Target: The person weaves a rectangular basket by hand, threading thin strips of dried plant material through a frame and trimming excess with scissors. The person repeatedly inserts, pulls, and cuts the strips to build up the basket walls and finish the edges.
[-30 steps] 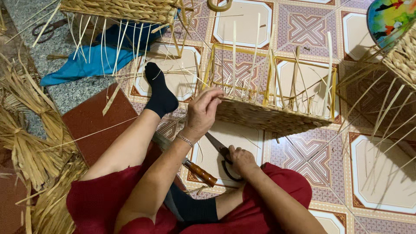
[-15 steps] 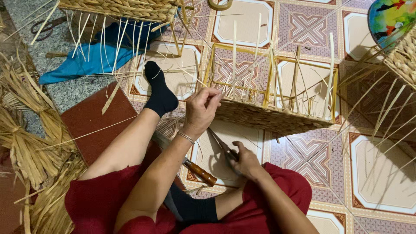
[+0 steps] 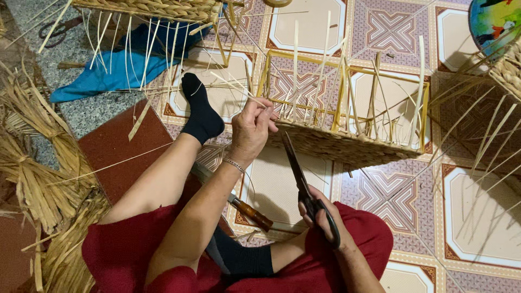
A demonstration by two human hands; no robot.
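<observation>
A half-woven straw basket (image 3: 347, 144) on a yellow frame lies on its side on the tiled floor in front of me. My left hand (image 3: 252, 130) pinches a thin pale straw strand (image 3: 233, 84) at the basket's left corner. My right hand (image 3: 325, 220) grips black-handled scissors (image 3: 301, 179), lifted off the floor, with the blades pointing up toward the woven edge near my left hand. I sit on the floor in red clothes, one leg stretched out in a black sock (image 3: 201, 111).
A knife with a wooden handle (image 3: 252, 212) lies under my left forearm. Bundles of dry straw (image 3: 38, 179) pile at the left. A blue cloth (image 3: 116, 68) and another woven basket (image 3: 157, 8) lie at the top left, and a third basket (image 3: 507, 68) at the right edge.
My right hand has picked the scissors up from the floor and raised them toward the basket's edge. My left hand has stayed on the strand at the corner.
</observation>
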